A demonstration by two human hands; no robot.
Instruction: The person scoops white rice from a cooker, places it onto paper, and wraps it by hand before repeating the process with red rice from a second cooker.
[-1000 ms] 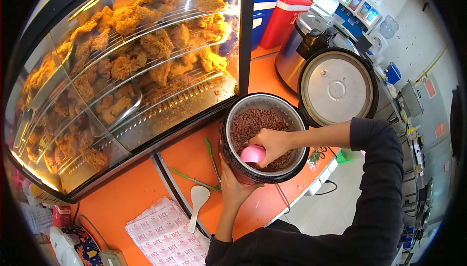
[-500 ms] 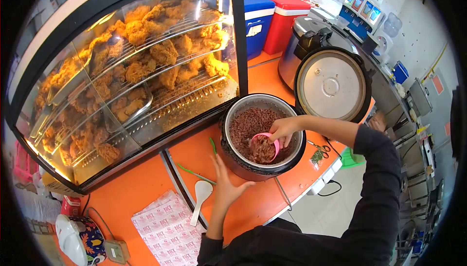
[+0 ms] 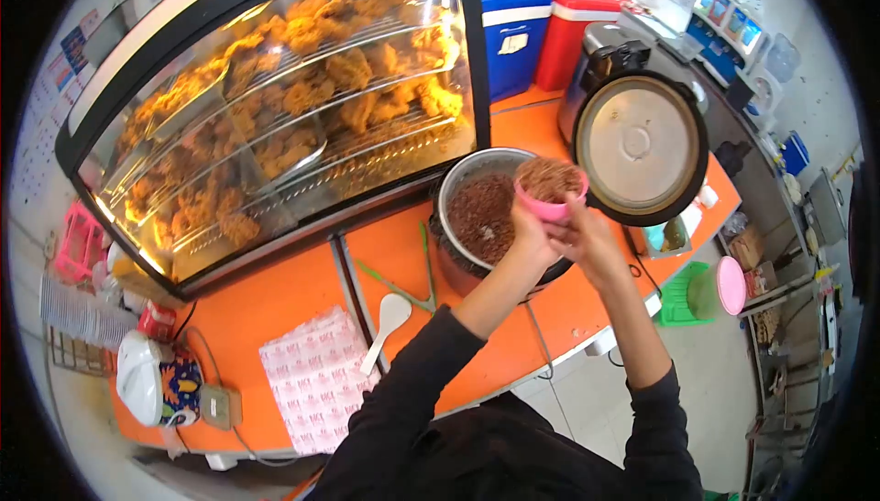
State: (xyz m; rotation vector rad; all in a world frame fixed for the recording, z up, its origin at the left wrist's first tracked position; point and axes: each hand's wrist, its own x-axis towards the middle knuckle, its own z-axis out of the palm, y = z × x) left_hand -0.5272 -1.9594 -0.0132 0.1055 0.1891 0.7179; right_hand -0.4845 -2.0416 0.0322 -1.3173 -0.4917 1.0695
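A pink cup (image 3: 541, 209) heaped with reddish-brown cooked rice (image 3: 548, 177) is held up over the right side of an open pot (image 3: 452, 261). My left hand (image 3: 533, 237) grips the cup from below on its left. On the other side, my right hand (image 3: 589, 237) has its fingers around the cup's right wall and base. More of the same rice (image 3: 481, 217) lies inside the pot. Left of the pot, green tongs (image 3: 396, 285) and a white rice paddle (image 3: 392, 313) rest on the orange counter (image 3: 490, 354).
A heated glass cabinet (image 3: 367, 191) of fried chicken stands at the back left. Behind the pot is a cooker with its round lid (image 3: 642, 148) raised. Printed wrapping papers (image 3: 316, 373) lie front left. Blue (image 3: 513, 38) and red (image 3: 582, 29) coolers stand behind.
The pink cup has risen out of the pot, full of rice. My left hand has come from beside the paddle to join my right hand on the cup. The view has shifted.
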